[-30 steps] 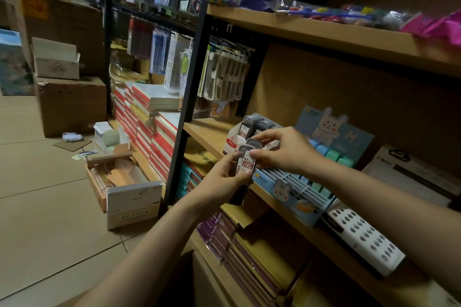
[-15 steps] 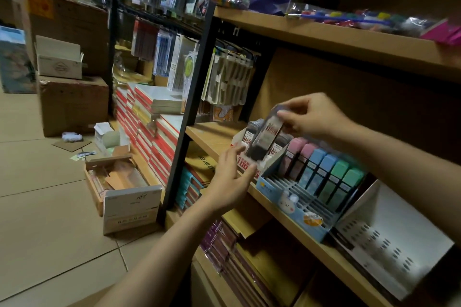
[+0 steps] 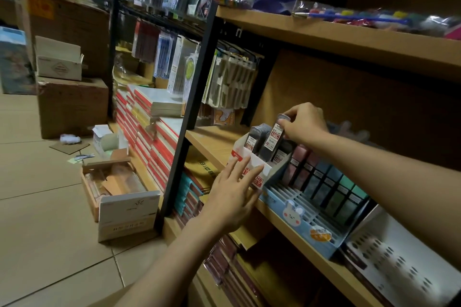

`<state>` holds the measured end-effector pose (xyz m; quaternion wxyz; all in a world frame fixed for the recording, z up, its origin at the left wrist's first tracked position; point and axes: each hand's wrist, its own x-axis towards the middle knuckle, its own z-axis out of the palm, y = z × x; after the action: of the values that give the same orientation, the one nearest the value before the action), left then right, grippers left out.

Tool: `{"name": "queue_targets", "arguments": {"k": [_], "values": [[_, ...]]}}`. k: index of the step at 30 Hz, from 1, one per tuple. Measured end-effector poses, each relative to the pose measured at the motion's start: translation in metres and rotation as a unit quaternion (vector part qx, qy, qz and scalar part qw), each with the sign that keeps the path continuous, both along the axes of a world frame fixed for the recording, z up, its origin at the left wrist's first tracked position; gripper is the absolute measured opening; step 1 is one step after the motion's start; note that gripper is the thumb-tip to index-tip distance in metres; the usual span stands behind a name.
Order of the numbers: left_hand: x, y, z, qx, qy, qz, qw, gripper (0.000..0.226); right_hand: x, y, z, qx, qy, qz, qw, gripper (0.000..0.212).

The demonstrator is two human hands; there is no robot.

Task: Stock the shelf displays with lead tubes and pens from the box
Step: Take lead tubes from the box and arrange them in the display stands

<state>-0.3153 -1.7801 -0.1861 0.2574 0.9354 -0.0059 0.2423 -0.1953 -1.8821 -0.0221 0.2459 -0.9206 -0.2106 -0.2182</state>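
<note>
A white and red lead tube display [image 3: 259, 168] stands on the wooden shelf [image 3: 214, 141], with several dark lead tubes upright in it. My right hand [image 3: 303, 122] pinches the top of one dark lead tube [image 3: 273, 138] and holds it partly down in the display among the others. My left hand [image 3: 234, 190] lies with straight fingers against the display's front face. To the right, a blue bunny display [image 3: 296, 213] holds a row of pastel tubes [image 3: 321, 177].
An open cardboard box [image 3: 119, 189] sits on the tiled floor by the black shelf post [image 3: 189, 104]. Stacks of red notebooks [image 3: 147, 132] fill the lower left. A white perforated pen display [image 3: 399, 259] stands at the right. Larger cartons [image 3: 69, 104] stand further left.
My right hand has carried the lead tube from in front of the shelf up and then down into the white and red display. My left hand let go and moved onto the display's front.
</note>
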Motion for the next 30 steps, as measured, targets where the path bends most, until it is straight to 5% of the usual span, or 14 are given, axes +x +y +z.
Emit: {"name": "queue_targets", "arguments": {"k": [10, 20, 30], "values": [[0.002, -0.002, -0.001, -0.009, 0.0, -0.014, 1.0, 0.061, 0.008, 0.009, -0.013, 0.021, -0.012, 0.008, 1.0, 0.015], [0.008, -0.005, -0.003, 0.001, -0.017, -0.016, 1.0, 0.065, -0.003, 0.001, -0.03, -0.131, -0.047, 0.002, 0.99, 0.023], [0.004, -0.004, -0.001, 0.029, 0.006, -0.035, 0.999, 0.068, -0.01, -0.016, -0.025, -0.166, -0.075, 0.1, 0.978, 0.03]]}}
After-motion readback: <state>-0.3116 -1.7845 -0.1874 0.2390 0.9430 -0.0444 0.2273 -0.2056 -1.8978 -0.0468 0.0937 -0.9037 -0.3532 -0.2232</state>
